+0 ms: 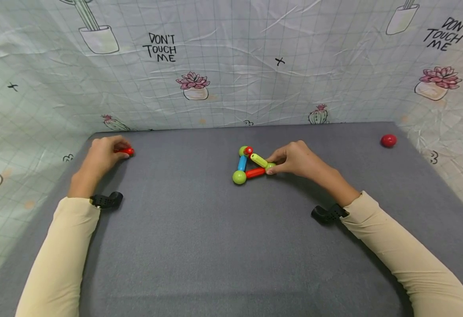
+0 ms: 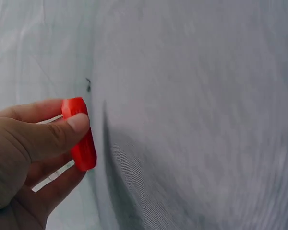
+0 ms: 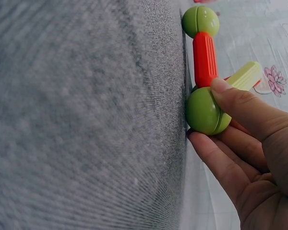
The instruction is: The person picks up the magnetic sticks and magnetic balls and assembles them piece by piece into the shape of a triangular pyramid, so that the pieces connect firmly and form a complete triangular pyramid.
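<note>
At the left of the table, my left hand [image 1: 108, 150] pinches a short red rod [image 2: 81, 136] between thumb and fingers. My right hand [image 1: 296, 159] grips a green ball [image 3: 204, 110] at the right corner of a small ball-and-rod structure. From that ball a red rod [image 1: 255, 172] runs to a second green ball [image 1: 239, 177] at the front corner. A blue rod [image 1: 242, 163] leads back from there to another green ball [image 1: 242, 151]. A yellow-green rod [image 1: 259, 160] slants up from the gripped ball, and the end of a further red rod [image 1: 248, 150] shows at the back corner.
A lone red ball [image 1: 388, 141] lies at the back right of the grey table [image 1: 200, 246]. Behind the table hangs a printed white cloth [image 1: 231, 53], which also covers both sides. A black wrist mount [image 1: 108, 200] sticks out from each wrist.
</note>
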Available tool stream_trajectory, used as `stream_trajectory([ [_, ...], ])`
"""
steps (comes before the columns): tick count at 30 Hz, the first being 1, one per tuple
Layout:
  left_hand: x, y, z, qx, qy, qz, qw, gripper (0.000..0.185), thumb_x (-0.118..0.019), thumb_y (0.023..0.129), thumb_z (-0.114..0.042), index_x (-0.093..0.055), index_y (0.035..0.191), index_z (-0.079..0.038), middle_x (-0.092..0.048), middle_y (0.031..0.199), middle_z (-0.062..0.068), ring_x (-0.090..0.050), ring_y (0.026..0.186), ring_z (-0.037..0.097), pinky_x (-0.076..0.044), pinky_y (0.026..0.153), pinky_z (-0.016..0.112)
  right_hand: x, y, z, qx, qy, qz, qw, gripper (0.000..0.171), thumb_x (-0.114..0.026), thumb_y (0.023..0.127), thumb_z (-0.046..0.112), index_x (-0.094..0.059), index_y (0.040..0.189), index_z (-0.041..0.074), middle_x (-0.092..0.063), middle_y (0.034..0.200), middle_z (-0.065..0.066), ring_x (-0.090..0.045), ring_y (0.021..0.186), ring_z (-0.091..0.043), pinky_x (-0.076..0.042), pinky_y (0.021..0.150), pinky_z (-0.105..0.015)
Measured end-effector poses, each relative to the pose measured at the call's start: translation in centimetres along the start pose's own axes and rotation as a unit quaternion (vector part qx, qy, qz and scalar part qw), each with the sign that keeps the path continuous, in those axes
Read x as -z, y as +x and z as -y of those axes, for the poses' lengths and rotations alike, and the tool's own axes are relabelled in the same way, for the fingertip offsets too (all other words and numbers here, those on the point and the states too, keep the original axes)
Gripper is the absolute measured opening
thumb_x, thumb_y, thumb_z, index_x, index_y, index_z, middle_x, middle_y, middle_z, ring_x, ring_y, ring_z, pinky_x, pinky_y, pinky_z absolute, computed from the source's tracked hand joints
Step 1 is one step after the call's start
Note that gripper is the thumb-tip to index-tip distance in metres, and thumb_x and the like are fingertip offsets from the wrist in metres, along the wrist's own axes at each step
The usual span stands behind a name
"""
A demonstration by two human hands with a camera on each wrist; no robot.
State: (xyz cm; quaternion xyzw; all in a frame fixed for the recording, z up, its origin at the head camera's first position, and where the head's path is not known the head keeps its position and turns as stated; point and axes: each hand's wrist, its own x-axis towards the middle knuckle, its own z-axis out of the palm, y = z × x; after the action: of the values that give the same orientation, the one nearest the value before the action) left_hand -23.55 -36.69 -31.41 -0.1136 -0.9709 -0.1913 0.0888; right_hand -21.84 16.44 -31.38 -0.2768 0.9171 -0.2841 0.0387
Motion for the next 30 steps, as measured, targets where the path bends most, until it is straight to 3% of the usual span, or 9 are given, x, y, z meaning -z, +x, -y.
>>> stream_trajectory([
  [4,0.1,0.0,-1.9,-0.015,-0.009,-0.016,0.9997,0.026,-0.08,0.086,-0.002,-0.076,0.111,0.001,-0.074,0.106,0.023,-0.068,0.1,0.04,-0.05,0.085,0.046,0.1,0.0,0.0,-0.001,0.002,0.0,1.0,0.032,-0.089,0.079,0.022,-0.081,0.108,0.01,-0.079,0.098,-0.005,-0.075,0.084,-0.014,-0.056,0.063,-0.025],
  [9,-0.3,-0.3,-4.8,-0.026,-0.064,-0.015,0.9975,0.026,-0.082,0.084,-0.003,-0.078,0.11,-0.001,-0.073,0.116,0.017,-0.072,0.102,0.031,-0.048,0.077,0.011,0.1,0.0,0.0,-0.002,0.001,0.001,1.0,0.033,-0.089,0.079,0.022,-0.081,0.108,0.01,-0.079,0.097,-0.005,-0.075,0.085,-0.014,-0.056,0.064,-0.026],
  [11,-0.5,-0.4,-6.0,-0.024,-0.097,-0.004,0.995,0.026,-0.081,0.085,-0.002,-0.077,0.11,-0.001,-0.071,0.124,0.014,-0.072,0.105,0.025,-0.047,0.075,0.003,0.0,0.0,0.0,-0.002,0.0,0.001,1.0,0.033,-0.089,0.079,0.022,-0.081,0.108,0.011,-0.079,0.097,-0.004,-0.075,0.084,-0.014,-0.056,0.063,-0.026],
  [14,-0.9,-0.6,-7.9,-0.023,-0.136,0.019,0.9902,0.026,-0.078,0.087,-0.002,-0.076,0.113,-0.001,-0.068,0.132,0.011,-0.071,0.109,0.02,-0.047,0.077,0.003,0.0,0.0,0.0,-0.002,0.001,0.0,1.0,0.033,-0.09,0.078,0.022,-0.081,0.108,0.011,-0.079,0.097,-0.004,-0.075,0.084,-0.014,-0.056,0.063,-0.025],
  [20,-1.4,-1.1,-11.8,-0.033,-0.202,0.076,0.9759,0.03,-0.073,0.093,-0.005,-0.071,0.122,0.0,-0.072,0.122,0.016,-0.071,0.108,0.026,-0.053,0.079,0.013,0.0,0.0,0.0,-0.004,0.004,0.001,1.0,0.033,-0.089,0.079,0.021,-0.081,0.108,0.01,-0.079,0.097,-0.005,-0.075,0.084,-0.014,-0.055,0.063,-0.024],
  [25,-2.1,-1.2,-14.6,-0.044,-0.245,0.098,0.9635,0.026,-0.072,0.093,-0.003,-0.071,0.119,-0.001,-0.074,0.116,0.016,-0.072,0.104,0.026,-0.057,0.081,0.022,0.0,0.0,0.1,-0.005,0.002,0.002,1.0,0.033,-0.089,0.079,0.022,-0.081,0.109,0.01,-0.079,0.097,-0.004,-0.075,0.084,-0.014,-0.055,0.062,-0.024],
  [30,-2.7,-1.0,-17.0,-0.07,-0.263,0.121,0.9546,0.025,-0.073,0.092,-0.001,-0.074,0.117,-0.001,-0.075,0.112,0.015,-0.073,0.1,0.023,-0.057,0.08,0.021,0.0,0.0,0.0,-0.001,0.0,0.0,1.0,0.032,-0.089,0.079,0.022,-0.081,0.108,0.01,-0.079,0.096,-0.004,-0.075,0.084,-0.014,-0.055,0.062,-0.024],
])
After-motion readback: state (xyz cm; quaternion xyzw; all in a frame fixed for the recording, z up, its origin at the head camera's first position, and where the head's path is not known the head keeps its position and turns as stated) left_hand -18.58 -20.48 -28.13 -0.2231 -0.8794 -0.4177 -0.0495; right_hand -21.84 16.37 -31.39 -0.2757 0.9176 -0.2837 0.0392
